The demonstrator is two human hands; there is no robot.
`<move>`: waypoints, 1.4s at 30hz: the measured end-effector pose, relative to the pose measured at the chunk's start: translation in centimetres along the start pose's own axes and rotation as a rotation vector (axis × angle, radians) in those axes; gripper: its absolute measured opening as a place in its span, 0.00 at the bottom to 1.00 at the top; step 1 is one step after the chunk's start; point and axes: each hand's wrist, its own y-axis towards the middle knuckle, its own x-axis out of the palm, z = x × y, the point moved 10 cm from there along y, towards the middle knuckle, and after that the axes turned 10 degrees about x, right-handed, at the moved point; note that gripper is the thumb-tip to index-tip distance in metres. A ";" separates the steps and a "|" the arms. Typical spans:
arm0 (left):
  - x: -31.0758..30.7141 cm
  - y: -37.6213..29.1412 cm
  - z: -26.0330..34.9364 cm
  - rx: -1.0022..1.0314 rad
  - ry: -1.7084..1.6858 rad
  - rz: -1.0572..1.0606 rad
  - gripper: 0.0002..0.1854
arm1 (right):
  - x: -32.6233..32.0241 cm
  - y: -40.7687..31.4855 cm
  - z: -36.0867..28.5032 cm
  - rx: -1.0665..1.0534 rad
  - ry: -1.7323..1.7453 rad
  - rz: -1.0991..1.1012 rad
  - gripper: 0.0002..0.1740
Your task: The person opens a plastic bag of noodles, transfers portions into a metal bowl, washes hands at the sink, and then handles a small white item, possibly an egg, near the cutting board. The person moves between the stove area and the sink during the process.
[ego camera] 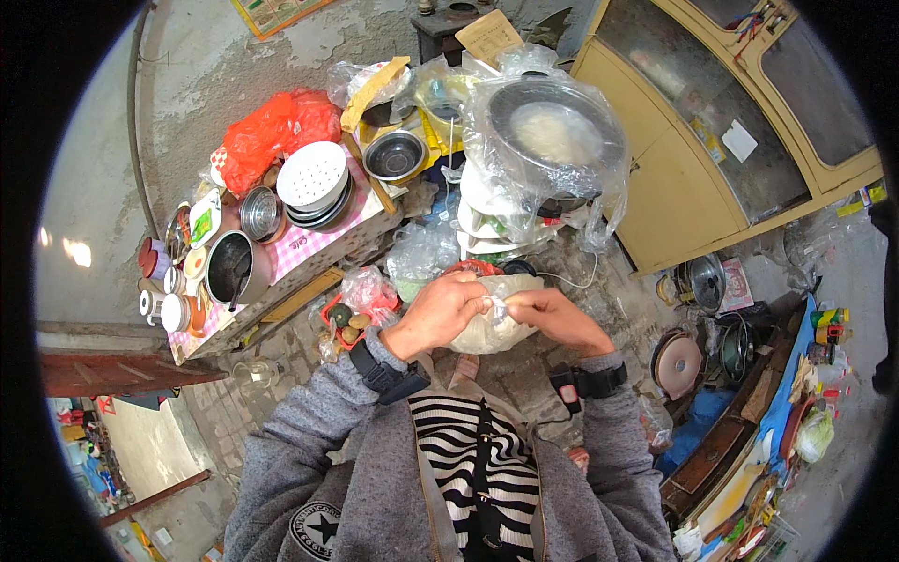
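A full, pale plastic bag [488, 337] hangs in front of me, bunched together at its top. My left hand [442, 309] pinches the gathered neck of the bag from the left. From the other side, my right hand [555, 316] grips the same twisted plastic between thumb and fingers. The two hands are close together, with only a short stretch of bag neck between them. What the bag contains is whitish and cannot be made out. Just beyond it, a large dark pan [555, 126] under clear plastic film holds a pale mass.
Left, a table with a pink checked cloth [302, 242] bears a white colander [312, 175], a pot with a ladle [239, 267] and jars. A red basket [348, 330] of vegetables sits on the floor. A yellow cabinet [660, 168] stands right, near pot lids [678, 362] and a white cable [579, 284].
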 end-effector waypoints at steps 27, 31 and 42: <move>-13.0 -1.8 2.3 0.006 0.037 0.132 0.07 | -2.9 -9.8 -5.7 -0.380 -0.027 0.881 0.11; -10.8 1.9 5.3 0.132 0.032 0.071 0.08 | -1.1 -3.0 -2.4 -0.276 0.678 0.449 0.13; -6.9 1.8 1.0 0.040 -0.455 0.288 0.14 | 2.0 0.4 -4.1 -0.296 0.380 0.488 0.10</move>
